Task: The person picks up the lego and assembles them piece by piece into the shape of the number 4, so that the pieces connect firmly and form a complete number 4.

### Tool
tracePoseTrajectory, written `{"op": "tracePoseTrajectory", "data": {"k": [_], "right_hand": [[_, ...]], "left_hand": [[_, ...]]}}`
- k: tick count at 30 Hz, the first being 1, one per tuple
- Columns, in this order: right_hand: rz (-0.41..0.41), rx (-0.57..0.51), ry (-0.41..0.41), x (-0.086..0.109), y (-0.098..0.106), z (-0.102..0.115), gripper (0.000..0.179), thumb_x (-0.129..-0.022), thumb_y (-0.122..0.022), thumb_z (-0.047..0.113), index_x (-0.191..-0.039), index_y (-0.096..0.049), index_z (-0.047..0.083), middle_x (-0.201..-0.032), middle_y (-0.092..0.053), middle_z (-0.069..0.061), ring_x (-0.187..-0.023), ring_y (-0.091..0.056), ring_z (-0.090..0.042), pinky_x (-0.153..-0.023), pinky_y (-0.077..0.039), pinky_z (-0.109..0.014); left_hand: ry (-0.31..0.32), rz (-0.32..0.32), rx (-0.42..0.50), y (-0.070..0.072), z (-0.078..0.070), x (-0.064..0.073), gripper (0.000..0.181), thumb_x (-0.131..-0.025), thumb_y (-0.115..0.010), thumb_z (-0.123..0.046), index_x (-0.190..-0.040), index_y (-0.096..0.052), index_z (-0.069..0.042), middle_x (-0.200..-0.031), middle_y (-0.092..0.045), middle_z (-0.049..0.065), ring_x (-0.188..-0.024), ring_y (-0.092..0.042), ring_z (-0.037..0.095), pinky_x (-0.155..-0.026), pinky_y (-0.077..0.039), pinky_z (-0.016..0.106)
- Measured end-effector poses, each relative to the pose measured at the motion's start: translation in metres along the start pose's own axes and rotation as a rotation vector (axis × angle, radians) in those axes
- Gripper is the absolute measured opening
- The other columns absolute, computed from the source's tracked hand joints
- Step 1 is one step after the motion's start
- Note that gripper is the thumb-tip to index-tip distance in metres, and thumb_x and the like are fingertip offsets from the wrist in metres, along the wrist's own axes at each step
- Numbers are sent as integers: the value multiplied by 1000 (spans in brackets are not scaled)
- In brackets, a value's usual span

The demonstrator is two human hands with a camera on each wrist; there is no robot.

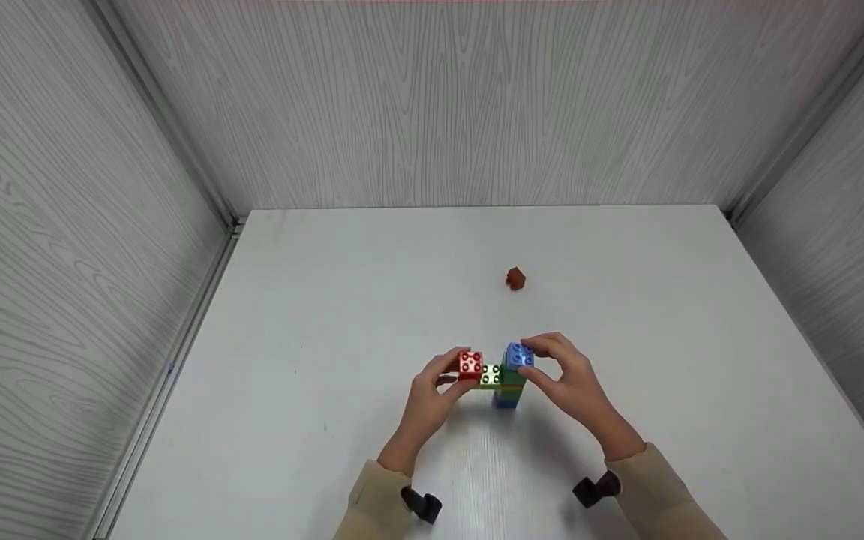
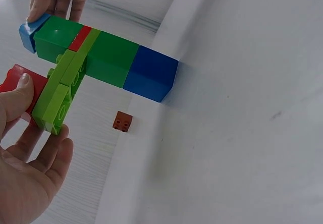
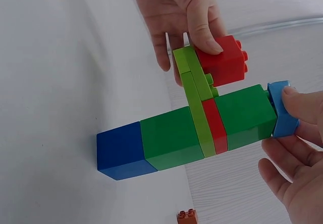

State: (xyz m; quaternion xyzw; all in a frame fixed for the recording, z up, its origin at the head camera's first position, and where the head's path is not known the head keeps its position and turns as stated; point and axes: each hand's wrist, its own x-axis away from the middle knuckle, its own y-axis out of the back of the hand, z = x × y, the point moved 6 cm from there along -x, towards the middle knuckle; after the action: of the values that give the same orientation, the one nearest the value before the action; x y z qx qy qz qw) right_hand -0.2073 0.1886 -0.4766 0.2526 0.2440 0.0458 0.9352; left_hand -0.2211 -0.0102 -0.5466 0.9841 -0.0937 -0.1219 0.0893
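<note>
A toy-brick tower stands on the table: dark blue brick [image 3: 121, 151] at the bottom, green brick [image 3: 169, 138], lime plate [image 3: 194, 103], thin red piece [image 3: 214, 125], then an upper green brick [image 3: 247, 115]. My right hand [image 1: 578, 386] pinches a light blue brick [image 3: 283, 110] at the top. It sits slightly tilted, with a green stud showing at its edge. On the lime arm jutting left is a red brick [image 1: 470, 365]. My left hand [image 1: 424, 401] grips it, thumb on the red side and fingers around the arm's end.
A small reddish-brown brick [image 1: 515, 278] lies on the white table [image 1: 342, 285] beyond the tower. Grey wood-grain panels [image 1: 432, 105] rise behind the table and along both sides.
</note>
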Motion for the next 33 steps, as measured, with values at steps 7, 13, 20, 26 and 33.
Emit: {"op": "tracePoseTrajectory", "data": {"k": [7, 13, 20, 26, 33], "right_hand": [[43, 15, 49, -1, 1, -7, 36, -79, -73, 11, -114, -63, 9, -107, -58, 3, -94, -55, -14, -83, -46, -24], [106, 40, 20, -5, 2, -6, 34, -81, -73, 18, -112, -63, 11, -106, -58, 6, -95, -56, -11, -83, -49, -30], [157, 48, 18, -8, 4, -5, 32, -81, -72, 19, -110, -63, 10, -105, -58, 6, -96, -56, -11, -84, -49, -33], [189, 47, 30, -11, 3, -5, 32, -80, -73, 16, -110, -62, 10, -105, -57, 5, -94, -56, -12, -84, -49, -37], [234, 83, 55, -14, 4, -2, 32, -81, -72, 17, -110, -61, 9, -105, -57, 5, -96, -56, -11, -85, -49, -34]], "left_hand": [[-36, 2, 2, 0, 0, 0, 51, -83, -70, -23, -130, -54, -10, -114, -58, -4, -104, -55, 14, -85, -48, 30], [-45, 3, 18, -1, 0, 0, 51, -84, -69, -21, -130, -53, -8, -114, -58, -2, -104, -55, 16, -85, -48, 31], [-28, -3, 30, -1, 0, 1, 50, -84, -70, -22, -130, -54, -11, -114, -58, -4, -105, -55, 14, -86, -47, 29], [-20, -10, 23, -1, 1, 0, 51, -83, -69, -19, -130, -53, -10, -117, -58, -1, -106, -55, 16, -86, -47, 30], [-13, 0, 30, 1, -21, 3, 49, -84, -67, -7, -130, -52, -5, -117, -58, 7, -107, -55, 22, -87, -47, 36]]}}
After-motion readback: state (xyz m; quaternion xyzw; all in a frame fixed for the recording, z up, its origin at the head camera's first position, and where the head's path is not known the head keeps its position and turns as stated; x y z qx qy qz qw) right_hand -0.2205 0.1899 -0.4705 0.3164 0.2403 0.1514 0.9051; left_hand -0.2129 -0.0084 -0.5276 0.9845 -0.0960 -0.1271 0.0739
